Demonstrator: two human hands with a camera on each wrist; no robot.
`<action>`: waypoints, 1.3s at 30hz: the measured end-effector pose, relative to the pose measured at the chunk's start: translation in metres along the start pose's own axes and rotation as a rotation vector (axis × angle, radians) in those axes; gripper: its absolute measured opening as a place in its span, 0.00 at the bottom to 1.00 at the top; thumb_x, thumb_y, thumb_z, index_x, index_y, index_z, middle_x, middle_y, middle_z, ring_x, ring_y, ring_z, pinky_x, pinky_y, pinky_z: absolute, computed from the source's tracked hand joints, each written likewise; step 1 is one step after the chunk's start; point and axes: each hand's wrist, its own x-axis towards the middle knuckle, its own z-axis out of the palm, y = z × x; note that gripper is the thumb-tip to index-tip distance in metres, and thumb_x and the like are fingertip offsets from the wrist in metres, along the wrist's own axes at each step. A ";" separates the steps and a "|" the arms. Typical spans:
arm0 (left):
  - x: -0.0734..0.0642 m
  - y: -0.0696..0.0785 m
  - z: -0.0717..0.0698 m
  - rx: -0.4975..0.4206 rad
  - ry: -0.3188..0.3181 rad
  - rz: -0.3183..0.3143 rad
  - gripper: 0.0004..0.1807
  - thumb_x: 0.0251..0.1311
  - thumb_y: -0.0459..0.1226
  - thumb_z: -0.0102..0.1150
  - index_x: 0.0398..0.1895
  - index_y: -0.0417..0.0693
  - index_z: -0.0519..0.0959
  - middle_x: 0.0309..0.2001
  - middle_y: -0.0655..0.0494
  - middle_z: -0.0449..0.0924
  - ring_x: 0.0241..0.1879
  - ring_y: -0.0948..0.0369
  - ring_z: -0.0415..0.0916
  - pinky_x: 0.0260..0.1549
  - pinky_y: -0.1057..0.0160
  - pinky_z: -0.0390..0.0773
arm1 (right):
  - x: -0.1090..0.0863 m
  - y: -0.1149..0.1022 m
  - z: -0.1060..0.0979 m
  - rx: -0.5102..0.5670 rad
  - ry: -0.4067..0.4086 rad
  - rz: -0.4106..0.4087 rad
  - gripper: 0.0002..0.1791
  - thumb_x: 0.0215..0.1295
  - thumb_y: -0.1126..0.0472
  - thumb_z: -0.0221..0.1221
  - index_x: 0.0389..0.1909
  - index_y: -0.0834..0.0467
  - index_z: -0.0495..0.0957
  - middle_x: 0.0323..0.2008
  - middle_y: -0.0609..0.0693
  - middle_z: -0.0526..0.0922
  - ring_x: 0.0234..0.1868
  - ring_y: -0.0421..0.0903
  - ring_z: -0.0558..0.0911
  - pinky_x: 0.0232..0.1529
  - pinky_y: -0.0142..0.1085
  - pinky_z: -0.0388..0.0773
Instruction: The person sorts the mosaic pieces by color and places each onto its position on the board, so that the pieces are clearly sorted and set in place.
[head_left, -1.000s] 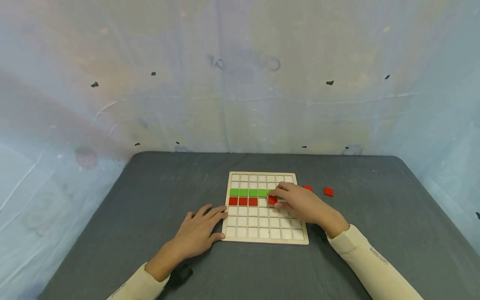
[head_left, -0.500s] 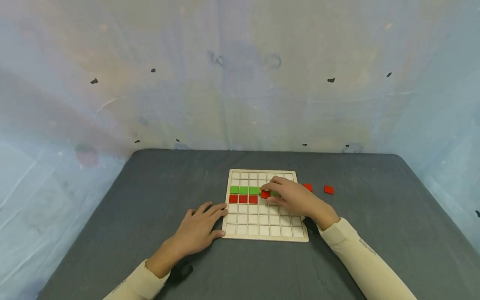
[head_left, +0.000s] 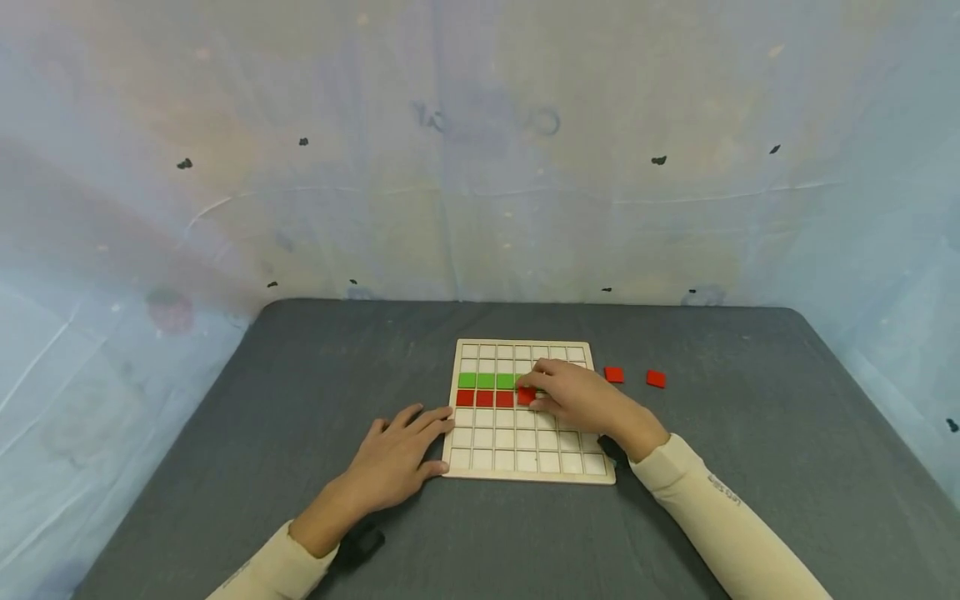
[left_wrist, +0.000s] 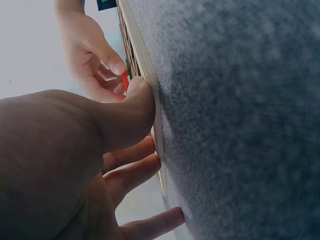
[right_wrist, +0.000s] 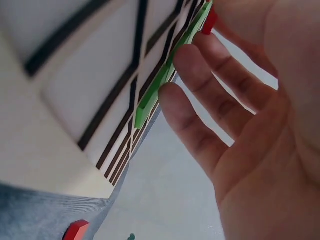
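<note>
A pale wooden grid board [head_left: 525,477] lies on the table. Across it runs a row of green square tiles [head_left: 486,381], partly covered by my right hand. Three red tiles [head_left: 484,398] fill cells in the row below. My right hand [head_left: 588,404] pinches another red tile [head_left: 527,397] between thumb and fingers, beside those three; the right wrist view shows only a bit of this red tile [right_wrist: 210,21] at the top. My left hand [head_left: 397,462], fingers spread, touches the board's left edge. In the left wrist view its thumb [left_wrist: 140,97] presses on the rim.
Two loose red tiles lie right of the board, a nearer red tile [head_left: 613,375] and a farther red tile [head_left: 656,379]. The dark grey table [head_left: 360,350] ends at a pale hanging sheet [head_left: 480,208] behind and at the sides.
My right hand has carried the red tile left and down into the cell beside the three red ones. The left hand stays at the board's edge.
</note>
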 end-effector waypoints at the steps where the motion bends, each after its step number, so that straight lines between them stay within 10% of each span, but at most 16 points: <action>1: 0.000 0.000 0.000 -0.002 0.003 0.001 0.33 0.64 0.52 0.62 0.71 0.59 0.69 0.75 0.61 0.62 0.74 0.45 0.59 0.58 0.34 0.65 | 0.000 0.000 0.000 -0.005 -0.001 -0.003 0.17 0.68 0.51 0.63 0.56 0.49 0.81 0.46 0.44 0.80 0.41 0.39 0.79 0.45 0.35 0.79; 39: 0.002 0.000 0.002 0.007 0.002 -0.019 0.33 0.64 0.54 0.61 0.71 0.62 0.69 0.75 0.64 0.62 0.74 0.47 0.59 0.58 0.35 0.66 | -0.001 -0.004 0.002 0.006 0.010 -0.036 0.16 0.66 0.59 0.65 0.55 0.51 0.82 0.46 0.46 0.80 0.43 0.40 0.80 0.43 0.35 0.80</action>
